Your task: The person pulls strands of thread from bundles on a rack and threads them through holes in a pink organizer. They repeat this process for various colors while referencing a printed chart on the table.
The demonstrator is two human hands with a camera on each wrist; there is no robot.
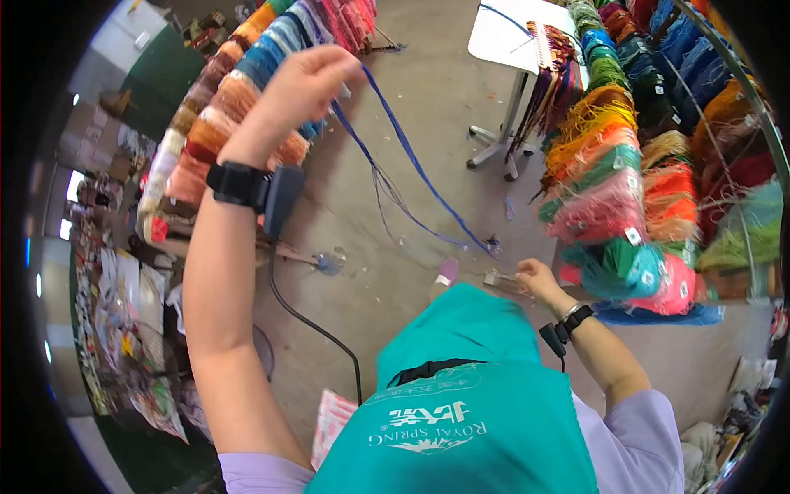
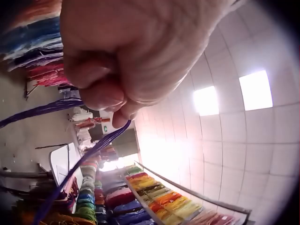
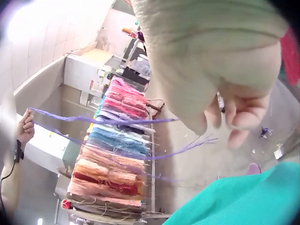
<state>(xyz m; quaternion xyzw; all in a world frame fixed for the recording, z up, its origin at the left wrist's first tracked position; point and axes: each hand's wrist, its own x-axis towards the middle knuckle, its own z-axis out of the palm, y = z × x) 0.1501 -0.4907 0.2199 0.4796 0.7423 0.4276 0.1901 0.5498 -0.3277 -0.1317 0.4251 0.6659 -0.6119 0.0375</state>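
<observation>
My left hand is raised at the upper left. Its curled fingers grip a bundle of blue-purple thread near a bend, and two lengths run down from it over the floor. In the left wrist view the thread comes out beside the fingertips. Low on the right, my right hand has loosely bent fingers and nothing visible in its grasp. In the right wrist view one length of thread runs up to the thumb side of that hand, where its end is hidden. The other length ends in frayed strands.
Racks of coloured skeins stand on the left and right. A white wheeled table at the back carries multicoloured thread. A purple tuft lies on the floor. A teal apron covers my front.
</observation>
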